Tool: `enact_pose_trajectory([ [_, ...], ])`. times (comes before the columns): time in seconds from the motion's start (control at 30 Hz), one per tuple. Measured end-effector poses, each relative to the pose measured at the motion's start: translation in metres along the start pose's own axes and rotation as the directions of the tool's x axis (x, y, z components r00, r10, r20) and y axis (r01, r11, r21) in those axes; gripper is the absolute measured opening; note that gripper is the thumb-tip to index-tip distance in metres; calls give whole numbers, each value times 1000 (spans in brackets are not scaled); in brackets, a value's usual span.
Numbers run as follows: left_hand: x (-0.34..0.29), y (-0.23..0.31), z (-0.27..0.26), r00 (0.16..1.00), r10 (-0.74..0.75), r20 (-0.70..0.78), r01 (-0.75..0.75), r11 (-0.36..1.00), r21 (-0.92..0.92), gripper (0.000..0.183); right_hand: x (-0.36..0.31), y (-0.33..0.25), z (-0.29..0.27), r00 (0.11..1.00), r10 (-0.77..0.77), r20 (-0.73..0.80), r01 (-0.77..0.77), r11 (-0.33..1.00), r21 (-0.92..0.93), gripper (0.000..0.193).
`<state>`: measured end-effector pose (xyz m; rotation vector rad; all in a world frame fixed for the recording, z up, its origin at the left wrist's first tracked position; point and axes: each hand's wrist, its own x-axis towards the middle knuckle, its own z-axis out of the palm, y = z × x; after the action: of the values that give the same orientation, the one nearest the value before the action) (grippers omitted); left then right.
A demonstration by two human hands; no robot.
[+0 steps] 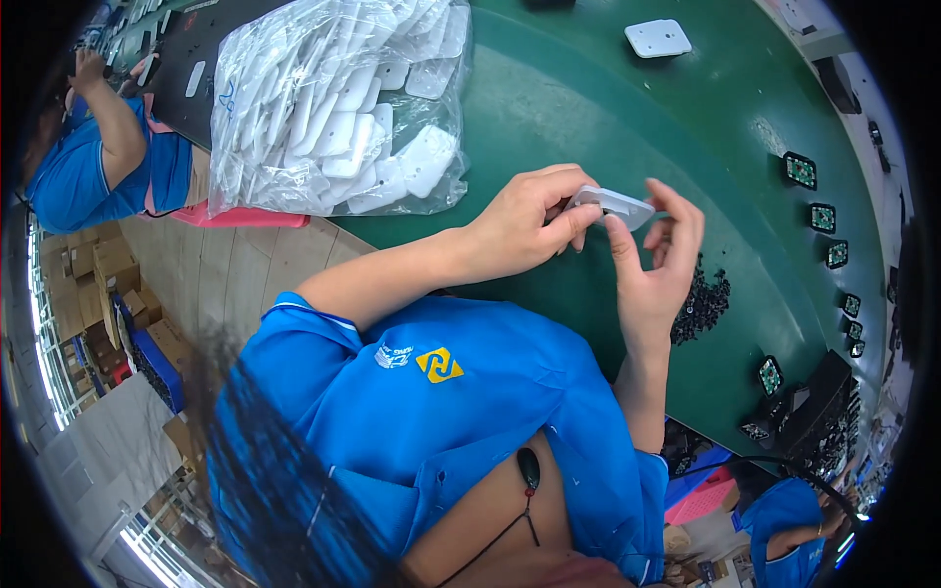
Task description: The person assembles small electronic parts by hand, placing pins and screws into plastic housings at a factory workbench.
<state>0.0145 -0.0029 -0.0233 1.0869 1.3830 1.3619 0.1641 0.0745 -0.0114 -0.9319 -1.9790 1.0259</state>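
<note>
A small white plastic cover (627, 208) with rounded corners is held up over the green table, tilted. My left hand (524, 223) pinches its left end between thumb and fingers. At the right end, my right hand (659, 267) has its thumb against the near edge and its fingers curled around the far side. Whether a smaller part sits between the right fingers cannot be made out. Just right of my right wrist lies a pile of small black parts (702, 306) on the table.
A clear plastic bag (338, 118) full of white covers lies at the left. Another white cover (658, 38) rests at the far side. Black pieces with green circuit boards (800, 171) line the right. Co-workers in blue (108, 162) sit at left and lower right.
</note>
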Motion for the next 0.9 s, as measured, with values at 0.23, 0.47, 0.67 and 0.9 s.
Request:
enact_pose_trajectory([
  [0.23, -3, 5, -4, 978, -117, 176, 107, 992, 63, 15, 14, 4, -21, 830, 301, 471, -432, 880, 199, 17],
  [0.47, 8, 4, -3, 971, -177, 162, 223, 913, -341, 25, 11, 13, -20, 870, 319, 377, -467, 780, 416, 16],
  [0.67, 40, -11, -8, 982, -187, 2, 185, 971, -151, 13, 33, 22, -21, 813, 343, 470, -521, 790, 323, 25],
  [0.9, 76, -26, -5, 978, 196, -67, -136, 850, 508, 7, 159, 130, -124, 963, -250, -97, 48, 518, -854, 32],
])
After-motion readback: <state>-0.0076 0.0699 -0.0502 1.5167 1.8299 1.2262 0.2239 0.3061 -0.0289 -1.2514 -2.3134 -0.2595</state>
